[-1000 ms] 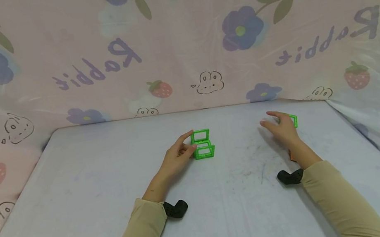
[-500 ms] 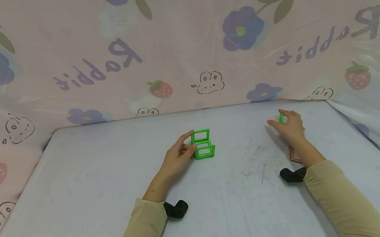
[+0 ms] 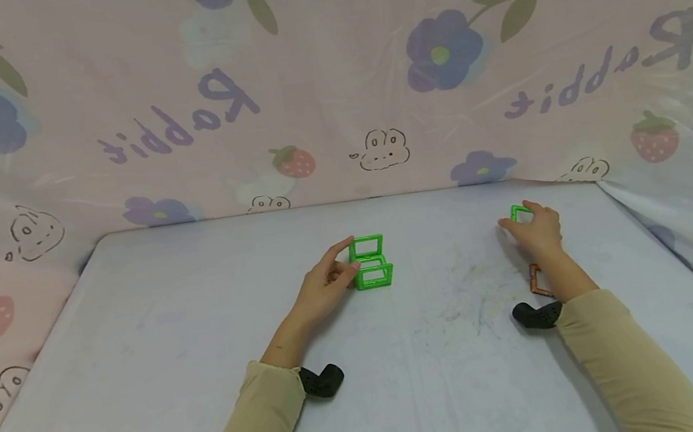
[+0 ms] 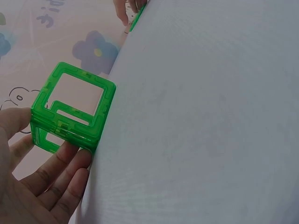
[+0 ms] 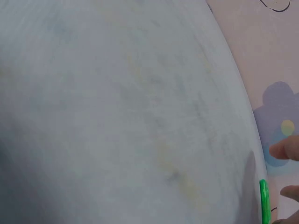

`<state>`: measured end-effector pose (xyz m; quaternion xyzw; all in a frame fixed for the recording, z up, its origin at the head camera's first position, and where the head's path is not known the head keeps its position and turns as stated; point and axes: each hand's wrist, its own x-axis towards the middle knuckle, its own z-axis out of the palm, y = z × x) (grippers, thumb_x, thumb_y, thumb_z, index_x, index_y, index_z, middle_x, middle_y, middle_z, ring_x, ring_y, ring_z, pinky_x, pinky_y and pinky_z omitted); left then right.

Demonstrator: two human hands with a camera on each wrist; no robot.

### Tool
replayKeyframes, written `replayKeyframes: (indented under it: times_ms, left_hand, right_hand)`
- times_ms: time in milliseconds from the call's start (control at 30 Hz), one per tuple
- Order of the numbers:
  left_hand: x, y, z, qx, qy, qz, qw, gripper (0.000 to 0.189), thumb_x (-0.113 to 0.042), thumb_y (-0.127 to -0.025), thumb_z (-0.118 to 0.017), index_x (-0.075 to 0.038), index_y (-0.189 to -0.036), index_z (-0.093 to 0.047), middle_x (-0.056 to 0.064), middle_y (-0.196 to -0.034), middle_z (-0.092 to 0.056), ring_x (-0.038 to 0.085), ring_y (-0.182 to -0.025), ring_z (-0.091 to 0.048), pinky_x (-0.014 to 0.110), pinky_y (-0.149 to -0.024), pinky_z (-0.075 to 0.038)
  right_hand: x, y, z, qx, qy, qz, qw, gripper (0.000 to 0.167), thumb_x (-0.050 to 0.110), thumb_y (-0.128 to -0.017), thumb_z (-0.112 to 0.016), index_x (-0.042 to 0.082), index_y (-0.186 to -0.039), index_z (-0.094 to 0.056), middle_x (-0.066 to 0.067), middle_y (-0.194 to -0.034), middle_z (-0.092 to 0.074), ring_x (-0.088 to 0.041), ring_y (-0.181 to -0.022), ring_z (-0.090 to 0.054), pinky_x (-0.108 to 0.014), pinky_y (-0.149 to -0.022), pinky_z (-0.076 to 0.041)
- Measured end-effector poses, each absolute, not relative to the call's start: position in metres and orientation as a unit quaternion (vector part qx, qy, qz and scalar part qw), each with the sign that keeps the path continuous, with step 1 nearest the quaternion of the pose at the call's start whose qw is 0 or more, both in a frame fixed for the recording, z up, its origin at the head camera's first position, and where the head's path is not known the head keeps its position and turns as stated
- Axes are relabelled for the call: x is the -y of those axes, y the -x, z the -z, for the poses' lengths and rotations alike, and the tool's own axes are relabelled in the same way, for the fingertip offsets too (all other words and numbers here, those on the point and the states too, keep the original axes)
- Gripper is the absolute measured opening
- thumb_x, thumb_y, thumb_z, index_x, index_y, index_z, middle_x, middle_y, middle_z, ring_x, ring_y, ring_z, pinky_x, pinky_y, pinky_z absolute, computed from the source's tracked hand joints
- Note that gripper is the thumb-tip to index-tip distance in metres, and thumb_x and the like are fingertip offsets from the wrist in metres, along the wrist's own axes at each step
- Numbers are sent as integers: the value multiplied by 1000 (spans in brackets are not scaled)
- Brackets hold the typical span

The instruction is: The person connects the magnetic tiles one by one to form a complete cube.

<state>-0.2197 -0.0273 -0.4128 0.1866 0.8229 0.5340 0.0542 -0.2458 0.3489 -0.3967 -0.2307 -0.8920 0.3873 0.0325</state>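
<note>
My left hand (image 3: 324, 285) holds a joined set of green magnetic tiles (image 3: 374, 281) by its left side, thumb and fingers at its edges. In the left wrist view these square open-frame tiles (image 4: 79, 128) form a partial box, with the fingertips touching its lower part. To the right, my right hand (image 3: 538, 233) reaches over another green tile (image 3: 515, 210), thumb and index finger spread about it. The right wrist view has that tile (image 5: 265, 200) at its lower right, with the visible fingertips apart from it. The hand hides part of this tile.
A brown-orange square tile frame (image 3: 534, 282) lies beside my right wrist, partly covered by it. Each wrist wears a black device (image 3: 324, 381). The white tabletop (image 3: 201, 332) ends at a printed cloth (image 3: 324, 82) that rises behind and at both sides.
My right hand has moved right across the single green tile, and its fingers have come around it. More of the brown-orange tile shows. My left hand and its tiles stay in place.
</note>
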Motion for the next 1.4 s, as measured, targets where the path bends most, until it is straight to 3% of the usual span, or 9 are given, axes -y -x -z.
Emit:
replayKeyframes:
  times_ms: [333,667,1033,1400]
  left_hand:
    - [26,219,413,-822,-189,-535,52,48,-24,-99,-54,-20,-146,-41,10,-94,-68,15,-77,-56,27,-72,-43]
    - [25,218,412,-816,-188,-544,56,50,-25,-98,-55,-20,-146,-41,11,-95,-67,19,-80,-57,28,-72,-43]
    - [26,219,413,-822,-182,-536,55,49,-25,-99,-54,-22,-146,-40,9,-96,-68,15,-78,-56,28,-73,-43]
    - [27,219,413,-824,-183,-533,54,49,-24,-99,-53,-20,-146,-40,9,-95,-68,14,-78,-55,28,-73,-43]
  right_hand:
    - [-351,247,397,895,249,-368,43,75,25,-92,-56,-6,-149,-20,-38,-148,-14,-53,-136,-16,-58,-111,-20]
    - [-353,244,394,903,288,-316,49,74,30,-91,-56,-14,-143,-27,-40,-139,-22,-51,-129,-25,-54,-105,-28]
    - [-357,244,394,915,279,-291,33,72,33,-89,-57,-17,-136,-36,-42,-134,-28,-52,-124,-30,-55,-100,-32]
    - [-358,240,388,911,278,-303,-7,78,36,-87,-57,-17,-139,-34,-41,-134,-34,-53,-123,-30,-54,-96,-33]
